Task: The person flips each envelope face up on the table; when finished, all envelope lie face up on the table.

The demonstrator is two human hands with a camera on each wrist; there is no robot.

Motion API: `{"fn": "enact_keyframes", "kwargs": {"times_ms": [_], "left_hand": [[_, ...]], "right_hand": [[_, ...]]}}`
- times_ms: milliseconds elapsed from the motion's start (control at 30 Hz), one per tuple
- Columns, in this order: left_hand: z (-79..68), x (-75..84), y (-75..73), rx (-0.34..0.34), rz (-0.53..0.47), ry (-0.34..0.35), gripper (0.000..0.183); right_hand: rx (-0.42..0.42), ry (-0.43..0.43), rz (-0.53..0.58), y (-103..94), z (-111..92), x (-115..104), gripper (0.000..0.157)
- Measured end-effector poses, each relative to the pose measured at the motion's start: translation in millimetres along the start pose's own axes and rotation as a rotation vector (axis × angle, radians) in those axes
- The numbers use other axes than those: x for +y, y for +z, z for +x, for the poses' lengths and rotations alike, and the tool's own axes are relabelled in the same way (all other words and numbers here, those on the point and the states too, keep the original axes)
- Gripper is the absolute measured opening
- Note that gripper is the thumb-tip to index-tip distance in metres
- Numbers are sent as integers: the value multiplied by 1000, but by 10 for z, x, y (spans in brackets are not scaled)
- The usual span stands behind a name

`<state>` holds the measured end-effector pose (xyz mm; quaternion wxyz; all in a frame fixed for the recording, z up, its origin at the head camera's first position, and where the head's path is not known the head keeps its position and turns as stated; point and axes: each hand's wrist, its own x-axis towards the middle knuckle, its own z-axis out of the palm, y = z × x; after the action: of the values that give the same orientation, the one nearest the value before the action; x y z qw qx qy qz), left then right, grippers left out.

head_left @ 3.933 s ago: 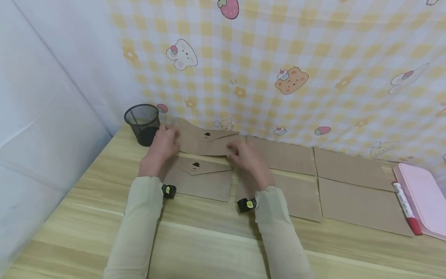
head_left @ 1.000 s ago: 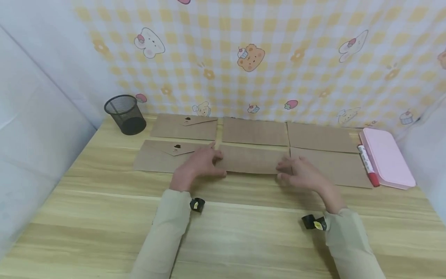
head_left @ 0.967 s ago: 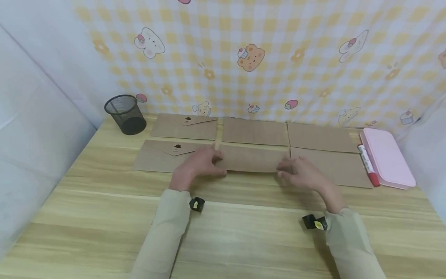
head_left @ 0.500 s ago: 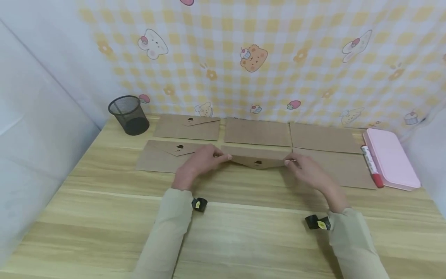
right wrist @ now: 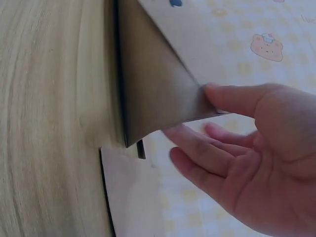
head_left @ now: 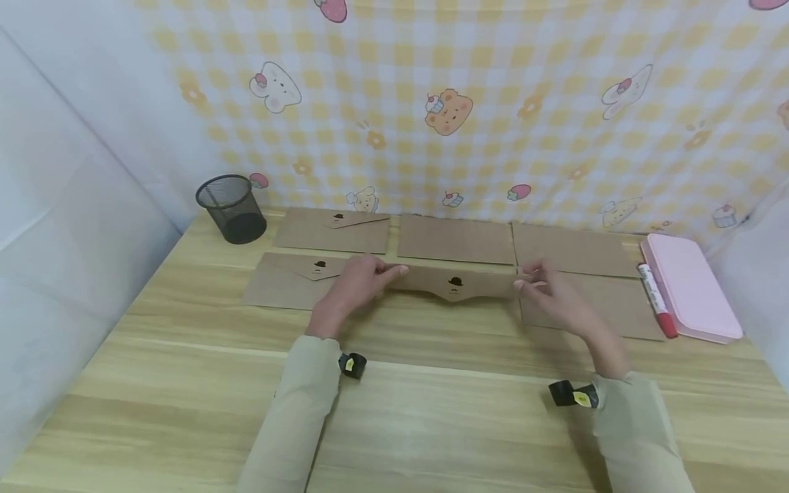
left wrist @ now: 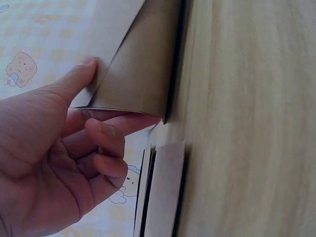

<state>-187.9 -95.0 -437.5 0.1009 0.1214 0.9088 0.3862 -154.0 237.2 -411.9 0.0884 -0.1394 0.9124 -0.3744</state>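
Note:
A brown paper envelope (head_left: 456,284) is held between the two hands in the middle of the front row, its pointed flap with a hat-and-moustache print facing the person. My left hand (head_left: 360,284) pinches its left end, thumb on the flap and fingers behind, as the left wrist view shows. At the right end, the thumb of my right hand (right wrist: 276,148) presses the flap corner with fingers behind the paper. The envelope's lower edge bows near the table. To the left lies a flap-up envelope (head_left: 283,284), partly covered by the left hand; to the right, a plain-side-up envelope (head_left: 598,308).
Behind lie a flap-up envelope (head_left: 327,236) and two plain-side-up ones, a middle envelope (head_left: 456,239) and a right envelope (head_left: 573,250). A black mesh pen cup (head_left: 231,209) stands at the back left. A red-capped marker (head_left: 656,301) and pink case (head_left: 693,287) lie right.
The hands left the back-left envelope, which now lies flat, and moved right to the front-middle one. That envelope has turned from plain side up to flap facing the person.

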Motion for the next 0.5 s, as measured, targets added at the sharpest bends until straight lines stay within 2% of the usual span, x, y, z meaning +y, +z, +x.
{"fn": "enact_keyframes", "kwargs": {"times_ms": [133,267,400,500], "left_hand": [[8,-4,5,20,6,12,47],[8,-11,34,53,-25,-25,47],[13,29,68,160,-88,-45,43],[29,83,122,253,-132,-29,40]], "right_hand": [[68,-12,-25,12,8,-2,42],[192,-93,-153,61,26,9,26],[352,-207,-271,115,77,31,23],[423,-240,-308,143,103,51,20]]}}
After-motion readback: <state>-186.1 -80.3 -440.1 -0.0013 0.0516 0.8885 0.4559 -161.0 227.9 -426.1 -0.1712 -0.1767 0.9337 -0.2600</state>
